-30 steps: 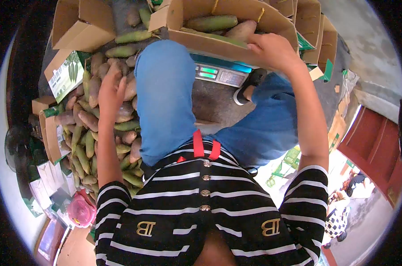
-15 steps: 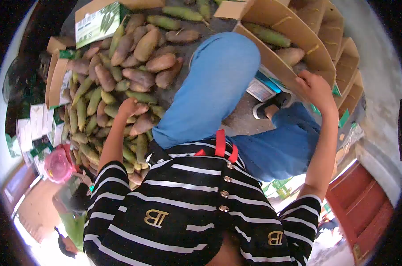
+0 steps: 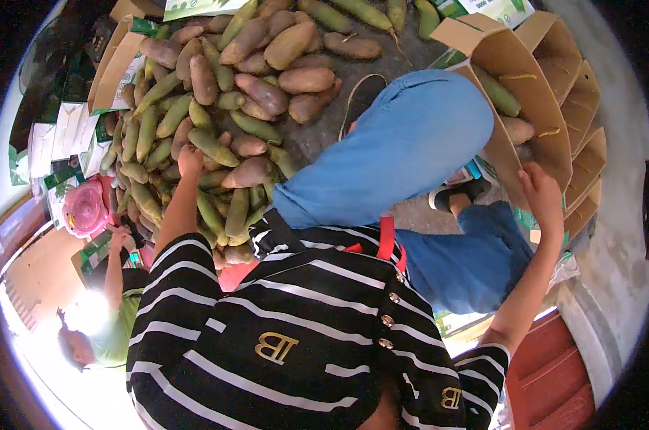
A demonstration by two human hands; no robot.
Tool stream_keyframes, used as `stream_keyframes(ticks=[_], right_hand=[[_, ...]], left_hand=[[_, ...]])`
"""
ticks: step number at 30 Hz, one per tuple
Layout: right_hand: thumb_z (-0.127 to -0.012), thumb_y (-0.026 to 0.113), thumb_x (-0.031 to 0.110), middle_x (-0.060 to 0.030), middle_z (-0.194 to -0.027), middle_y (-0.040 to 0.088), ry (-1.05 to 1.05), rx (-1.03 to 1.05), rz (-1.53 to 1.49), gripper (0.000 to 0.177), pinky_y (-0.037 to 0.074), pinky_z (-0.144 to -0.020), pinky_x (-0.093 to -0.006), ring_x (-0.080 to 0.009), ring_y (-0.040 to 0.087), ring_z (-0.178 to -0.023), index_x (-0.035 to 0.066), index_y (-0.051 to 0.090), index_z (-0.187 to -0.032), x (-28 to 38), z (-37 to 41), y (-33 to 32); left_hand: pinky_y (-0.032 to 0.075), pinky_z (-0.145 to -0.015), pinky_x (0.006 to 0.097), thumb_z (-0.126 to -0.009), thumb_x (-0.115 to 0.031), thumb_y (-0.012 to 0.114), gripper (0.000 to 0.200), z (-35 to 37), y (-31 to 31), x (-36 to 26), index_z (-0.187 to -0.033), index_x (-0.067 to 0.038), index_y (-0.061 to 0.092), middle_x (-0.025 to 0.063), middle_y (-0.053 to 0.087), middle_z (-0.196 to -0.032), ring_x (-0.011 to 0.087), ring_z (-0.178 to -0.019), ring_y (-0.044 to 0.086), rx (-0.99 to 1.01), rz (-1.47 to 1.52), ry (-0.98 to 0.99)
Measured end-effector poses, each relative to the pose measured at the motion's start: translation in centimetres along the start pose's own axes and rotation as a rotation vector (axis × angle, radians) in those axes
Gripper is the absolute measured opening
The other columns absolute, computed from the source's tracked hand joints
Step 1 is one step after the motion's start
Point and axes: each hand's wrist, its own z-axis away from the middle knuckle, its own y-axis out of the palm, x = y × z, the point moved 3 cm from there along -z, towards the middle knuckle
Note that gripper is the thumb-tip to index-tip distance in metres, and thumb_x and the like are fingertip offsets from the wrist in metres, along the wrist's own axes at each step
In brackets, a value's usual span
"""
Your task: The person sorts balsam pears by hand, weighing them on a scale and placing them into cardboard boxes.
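Vegetables (image 3: 215,147) are heaped on the floor (image 3: 311,137); the left hand (image 3: 190,161) is placed over them, and whether anything is gripped cannot be told; a cardboard box (image 3: 539,104), with vegetables laid inside, is gripped at its near edge by the right hand (image 3: 543,193).

We count dozens of vegetables (image 3: 258,98) around our left hand (image 3: 190,163), too heaped to number exactly. At our right hand (image 3: 541,193) we see one carton (image 3: 536,104) showing at least two more, and past it, at least three other open cartons (image 3: 546,43).
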Motion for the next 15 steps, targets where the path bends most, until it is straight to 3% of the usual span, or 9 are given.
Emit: stream_keyframes(ticks=[1,7,11,13,15], right_hand=[[-0.086,0.054,0.023,-0.0195,-0.077,0.061,-0.002,-0.015,-0.004,0.020,0.044,-0.062,-0.0434,-0.0370,0.059,-0.073,0.005,0.059,-0.094,0.0,-0.1,0.0],[-0.085,0.055,0.023,-0.0199,-0.075,0.061,0.022,0.024,0.011,0.021,0.044,-0.062,-0.0437,-0.0368,0.059,-0.072,0.006,0.059,-0.097,0.5,0.0,-0.1],[-0.085,0.055,0.028,-0.0180,-0.079,0.062,0.047,0.077,0.034,0.023,0.045,-0.065,-0.0445,-0.0357,0.060,-0.077,0.008,0.059,-0.096,0.8,-0.3,0.1],[-0.082,0.057,0.023,-0.0192,-0.073,0.060,-0.026,-0.005,0.027,0.022,0.044,-0.062,-0.0431,-0.0358,0.059,-0.072,0.007,0.059,-0.098,-0.6,-0.2,1.0],[-0.081,0.058,0.023,-0.0176,-0.077,0.061,0.083,0.069,0.089,0.023,0.045,-0.065,-0.0426,-0.0351,0.059,-0.074,0.009,0.059,-0.099,0.3,-0.2,0.2]], left_hand=[[0.048,-0.073,0.0422,-0.080,-0.026,0.061,0.039,-2.0,1.1,1.8,-0.110,-0.001,0.056,0.0194,0.060,-0.103,0.0321,-0.091,0.060,0.043,-0.062,0.016],[0.049,-0.063,0.0423,-0.075,-0.035,0.071,0.050,-3.3,9.6,4.6,-0.107,-0.002,0.054,0.0142,0.059,-0.091,0.0280,-0.081,0.058,0.322,0.537,-0.517],[0.048,-0.054,0.0365,-0.069,-0.036,0.076,0.068,-2.0,12.1,3.7,-0.116,0.002,0.044,0.0120,0.057,-0.092,0.0232,-0.069,0.057,0.278,0.679,-0.407],[0.048,-0.054,0.0366,-0.068,-0.037,0.076,0.068,-0.7,11.0,2.6,-0.115,0.001,0.046,0.0124,0.057,-0.097,0.0245,-0.073,0.056,0.223,0.765,-0.528],[0.047,-0.053,0.0355,-0.068,-0.039,0.075,0.067,-1.2,12.1,1.5,-0.115,0.000,0.048,0.0124,0.056,-0.101,0.0240,-0.075,0.055,0.206,0.897,-0.586]])
